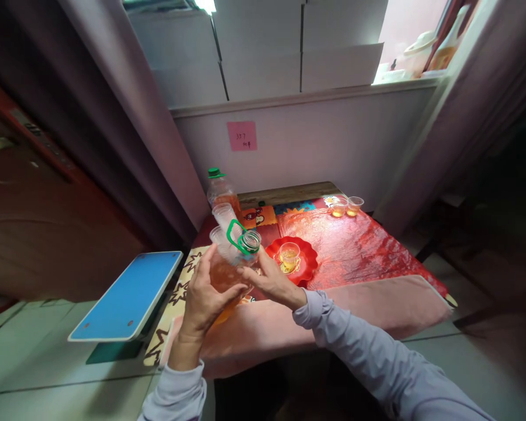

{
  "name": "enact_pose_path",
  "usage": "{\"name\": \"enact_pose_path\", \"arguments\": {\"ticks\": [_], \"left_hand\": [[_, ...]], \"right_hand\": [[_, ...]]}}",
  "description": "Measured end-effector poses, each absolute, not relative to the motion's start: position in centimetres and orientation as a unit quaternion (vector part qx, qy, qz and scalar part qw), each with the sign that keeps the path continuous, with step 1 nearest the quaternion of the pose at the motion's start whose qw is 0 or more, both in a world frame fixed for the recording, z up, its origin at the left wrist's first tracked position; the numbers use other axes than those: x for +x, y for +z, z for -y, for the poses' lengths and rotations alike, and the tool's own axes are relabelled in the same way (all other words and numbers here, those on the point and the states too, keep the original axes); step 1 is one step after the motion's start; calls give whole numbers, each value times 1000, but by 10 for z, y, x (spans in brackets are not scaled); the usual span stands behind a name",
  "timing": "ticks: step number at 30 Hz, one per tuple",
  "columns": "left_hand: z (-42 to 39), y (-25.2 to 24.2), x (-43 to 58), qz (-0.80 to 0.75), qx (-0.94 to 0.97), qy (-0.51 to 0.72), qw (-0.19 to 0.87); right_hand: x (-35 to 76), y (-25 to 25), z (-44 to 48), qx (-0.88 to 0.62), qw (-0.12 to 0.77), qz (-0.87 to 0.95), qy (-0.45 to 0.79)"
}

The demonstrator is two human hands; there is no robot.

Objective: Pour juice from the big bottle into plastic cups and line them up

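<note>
My left hand (pixel 201 298) is wrapped round a large clear bottle (pixel 230 270) of amber liquid, tilted up to the right, with a green handle and an uncapped mouth. My right hand (pixel 269 282) grips the same bottle near its neck, fingers closed against it. Just past the bottle's mouth a small clear cup (pixel 289 255) of amber liquid sits on a red plate (pixel 304 269). A stack of empty clear cups (pixel 223 225) stands behind the bottle.
A second bottle with a green cap (pixel 216 186) stands at the table's far left. Two small filled cups (pixel 346 206) sit at the far edge on the red cloth (pixel 355 245). A blue board (pixel 129 295) lies left of the table. A pink note (pixel 242 135) hangs on the wall.
</note>
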State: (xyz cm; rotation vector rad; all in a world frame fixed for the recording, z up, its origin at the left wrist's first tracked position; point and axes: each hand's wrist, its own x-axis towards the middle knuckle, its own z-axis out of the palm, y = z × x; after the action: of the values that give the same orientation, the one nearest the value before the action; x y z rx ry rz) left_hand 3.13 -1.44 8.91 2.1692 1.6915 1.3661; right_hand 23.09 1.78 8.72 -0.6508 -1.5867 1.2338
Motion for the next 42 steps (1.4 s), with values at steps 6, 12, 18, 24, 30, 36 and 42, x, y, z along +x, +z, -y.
{"name": "enact_pose_path", "arguments": {"ticks": [6, 12, 18, 24, 30, 36, 42], "left_hand": [[18, 89, 37, -545, 693, 472, 15], [17, 87, 32, -554, 679, 482, 20], [16, 86, 31, -565, 667, 484, 27], [18, 88, 32, -568, 669, 478, 23], [17, 84, 28, -561, 666, 492, 19], [15, 83, 28, -551, 667, 501, 16], [14, 85, 30, -558, 662, 501, 15]], "right_hand": [[276, 76, -35, -262, 415, 696, 525], [357, 65, -84, -447, 337, 789, 251], [361, 71, -95, -544, 78, 830, 99], [340, 71, -94, -545, 28, 835, 74], [339, 73, -103, -547, 18, 834, 70], [340, 68, -110, -536, 30, 839, 85], [364, 67, -133, -532, 97, 835, 106]]}}
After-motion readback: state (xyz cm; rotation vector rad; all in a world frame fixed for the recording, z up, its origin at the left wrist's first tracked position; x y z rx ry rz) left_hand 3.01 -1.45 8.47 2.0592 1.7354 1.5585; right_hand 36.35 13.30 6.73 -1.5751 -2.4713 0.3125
